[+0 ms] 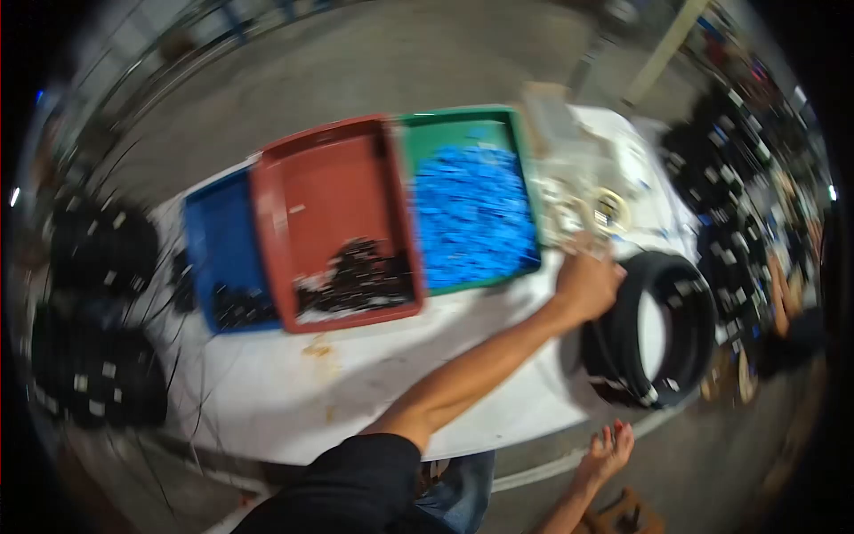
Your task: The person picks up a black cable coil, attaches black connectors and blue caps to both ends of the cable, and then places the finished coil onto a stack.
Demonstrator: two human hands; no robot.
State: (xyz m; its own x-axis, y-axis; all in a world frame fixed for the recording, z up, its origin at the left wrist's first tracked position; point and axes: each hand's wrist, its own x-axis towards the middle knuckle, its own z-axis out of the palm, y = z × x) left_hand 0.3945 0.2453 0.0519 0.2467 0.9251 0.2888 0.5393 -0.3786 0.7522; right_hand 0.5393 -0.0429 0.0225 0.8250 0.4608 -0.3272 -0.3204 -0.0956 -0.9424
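Black coil at the worktop's near right corner; just beside it, left hand, grip too blurred to tell; off the near edge, right hand, loosely curled, hold unclear; farther left, green tray of blue pieces.

my coil and sleeve are black, the table white, the trays blue, red and green.

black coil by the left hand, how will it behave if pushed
The black coil might roll on edge, given its round outline. It probably keeps its shape, as no sag shows. Its thick-looking wall suggests some weight.
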